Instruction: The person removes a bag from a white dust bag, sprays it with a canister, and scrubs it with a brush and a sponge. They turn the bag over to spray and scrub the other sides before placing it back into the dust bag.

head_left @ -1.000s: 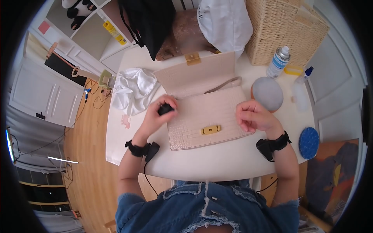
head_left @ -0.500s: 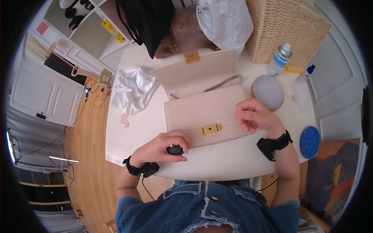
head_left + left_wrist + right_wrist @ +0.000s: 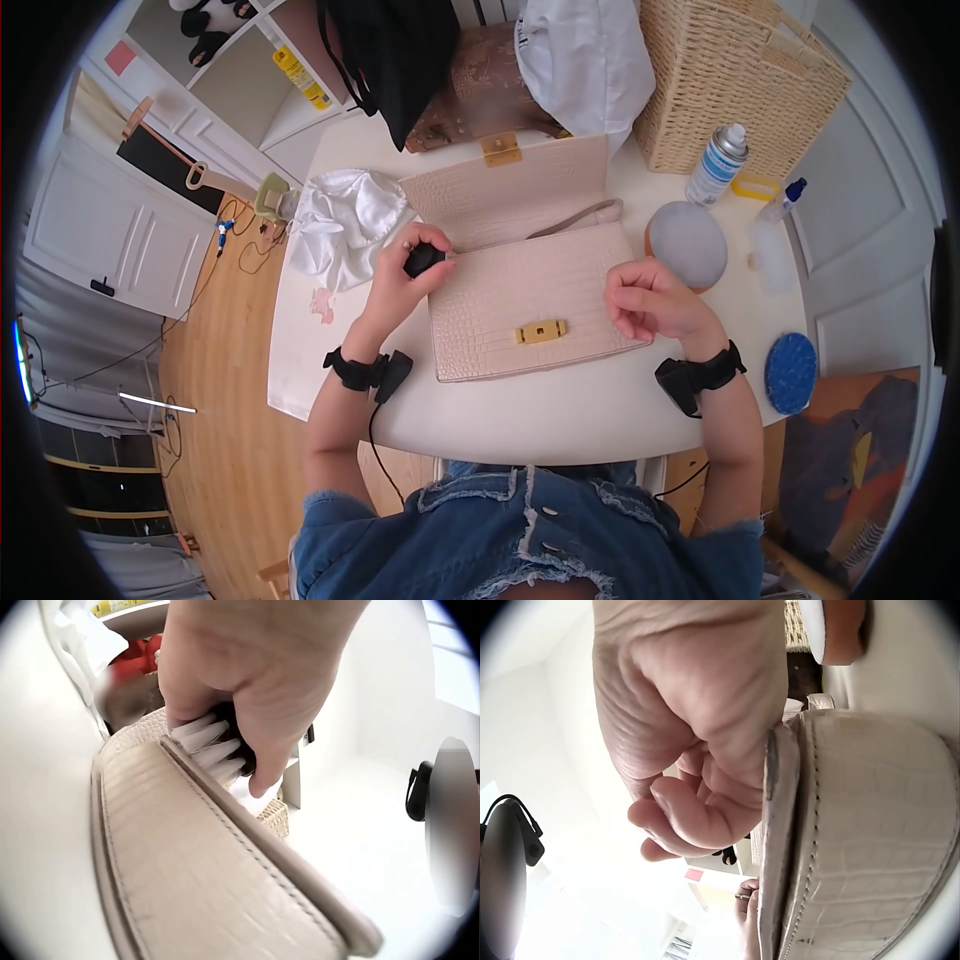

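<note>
A pale pink crocodile-textured bag (image 3: 530,290) lies on the white table, its flap (image 3: 520,190) folded back, with a gold clasp (image 3: 541,332) on its front. At the bag's upper left corner the left hand (image 3: 400,275) grips a small black brush (image 3: 424,259). White bristles (image 3: 214,754) show beneath the left hand (image 3: 255,682) in the left wrist view, close to the bag's edge (image 3: 217,847). The right hand (image 3: 660,302) rests on the bag's right side with curled fingers; the right wrist view shows that hand (image 3: 697,735) at the edge, nothing seen in it.
Left of the bag lies a white satin cloth (image 3: 345,225). A grey round pad (image 3: 687,245), a spray can (image 3: 717,167), a clear bottle (image 3: 780,205) and a blue disc (image 3: 791,373) are on the right. Behind stand a wicker basket (image 3: 735,85) and a black bag (image 3: 390,60).
Half a second ago the left hand was at the bag's lower left edge; it is now up at the upper left corner, brush still held. The right hand has stayed in place.
</note>
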`<action>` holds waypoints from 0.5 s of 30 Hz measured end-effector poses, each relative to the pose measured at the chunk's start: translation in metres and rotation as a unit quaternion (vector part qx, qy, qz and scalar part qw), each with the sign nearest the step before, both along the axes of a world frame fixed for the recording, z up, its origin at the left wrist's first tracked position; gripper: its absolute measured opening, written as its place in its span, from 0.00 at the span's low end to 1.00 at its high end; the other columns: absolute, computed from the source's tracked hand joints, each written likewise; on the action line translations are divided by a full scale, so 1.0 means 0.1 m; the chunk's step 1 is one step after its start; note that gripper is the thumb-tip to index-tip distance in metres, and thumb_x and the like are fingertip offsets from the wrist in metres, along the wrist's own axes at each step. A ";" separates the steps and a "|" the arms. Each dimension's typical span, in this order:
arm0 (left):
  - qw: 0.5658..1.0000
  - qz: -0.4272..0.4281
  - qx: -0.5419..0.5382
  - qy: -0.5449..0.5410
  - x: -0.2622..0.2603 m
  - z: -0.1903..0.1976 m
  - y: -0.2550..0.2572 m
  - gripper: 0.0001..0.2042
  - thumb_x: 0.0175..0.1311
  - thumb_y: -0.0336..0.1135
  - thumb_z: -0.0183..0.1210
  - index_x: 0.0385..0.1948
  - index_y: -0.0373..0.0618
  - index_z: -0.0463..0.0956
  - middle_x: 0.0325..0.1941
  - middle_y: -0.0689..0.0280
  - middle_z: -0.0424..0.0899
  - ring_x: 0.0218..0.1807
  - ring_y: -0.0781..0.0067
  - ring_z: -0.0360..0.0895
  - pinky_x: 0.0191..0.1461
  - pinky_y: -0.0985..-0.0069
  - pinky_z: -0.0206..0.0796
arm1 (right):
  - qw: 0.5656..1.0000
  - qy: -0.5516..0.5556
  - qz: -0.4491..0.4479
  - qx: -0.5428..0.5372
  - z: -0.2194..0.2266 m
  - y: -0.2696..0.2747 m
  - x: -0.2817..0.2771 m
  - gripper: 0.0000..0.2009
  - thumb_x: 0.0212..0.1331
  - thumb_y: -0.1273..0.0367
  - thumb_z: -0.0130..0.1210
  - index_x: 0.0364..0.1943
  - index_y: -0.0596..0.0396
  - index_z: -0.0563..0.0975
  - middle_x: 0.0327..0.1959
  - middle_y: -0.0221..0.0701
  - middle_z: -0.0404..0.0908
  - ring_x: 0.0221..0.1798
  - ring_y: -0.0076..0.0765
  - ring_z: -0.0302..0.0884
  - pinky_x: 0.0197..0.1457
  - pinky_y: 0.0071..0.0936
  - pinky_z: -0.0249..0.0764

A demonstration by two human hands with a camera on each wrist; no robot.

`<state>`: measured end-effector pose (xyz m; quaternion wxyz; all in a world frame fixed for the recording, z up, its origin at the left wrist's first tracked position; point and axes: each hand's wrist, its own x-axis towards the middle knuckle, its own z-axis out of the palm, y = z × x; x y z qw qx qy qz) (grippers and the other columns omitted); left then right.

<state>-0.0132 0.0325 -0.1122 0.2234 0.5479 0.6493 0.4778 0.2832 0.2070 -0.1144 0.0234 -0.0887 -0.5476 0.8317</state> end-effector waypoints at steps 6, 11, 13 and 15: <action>0.984 -0.161 -0.069 -0.028 0.21 0.15 -0.36 0.10 0.49 0.25 0.67 0.31 0.43 0.75 0.39 0.66 0.77 0.43 0.72 0.74 0.50 0.76 0.65 | 1.000 0.005 0.001 -0.001 0.00 0.00 0.00 0.11 0.67 0.67 0.50 0.27 0.56 0.73 0.17 0.28 0.74 0.13 0.15 0.64 0.15 0.13 0.58; 0.950 -0.297 -0.084 -0.036 0.51 0.26 -0.55 0.11 0.48 0.25 0.69 0.32 0.43 0.77 0.41 0.65 0.78 0.44 0.67 0.75 0.49 0.74 0.66 | 1.000 0.004 0.008 -0.016 -0.02 0.01 0.00 0.10 0.67 0.67 0.50 0.27 0.56 0.74 0.17 0.28 0.75 0.13 0.16 0.64 0.15 0.13 0.59; 0.958 -0.277 -0.078 -0.019 0.48 0.25 -0.54 0.11 0.48 0.25 0.69 0.32 0.43 0.77 0.40 0.65 0.78 0.44 0.67 0.75 0.49 0.74 0.67 | 1.000 0.003 0.005 -0.018 -0.02 0.01 -0.01 0.10 0.67 0.68 0.50 0.27 0.56 0.74 0.17 0.29 0.75 0.13 0.17 0.65 0.15 0.13 0.60; 0.971 -0.227 -0.067 0.002 0.39 0.21 -0.46 0.10 0.49 0.24 0.67 0.32 0.42 0.76 0.40 0.65 0.78 0.44 0.68 0.75 0.49 0.74 0.67 | 1.000 0.005 0.005 -0.018 -0.03 0.01 0.00 0.10 0.66 0.68 0.50 0.27 0.57 0.74 0.17 0.29 0.75 0.13 0.17 0.64 0.15 0.13 0.60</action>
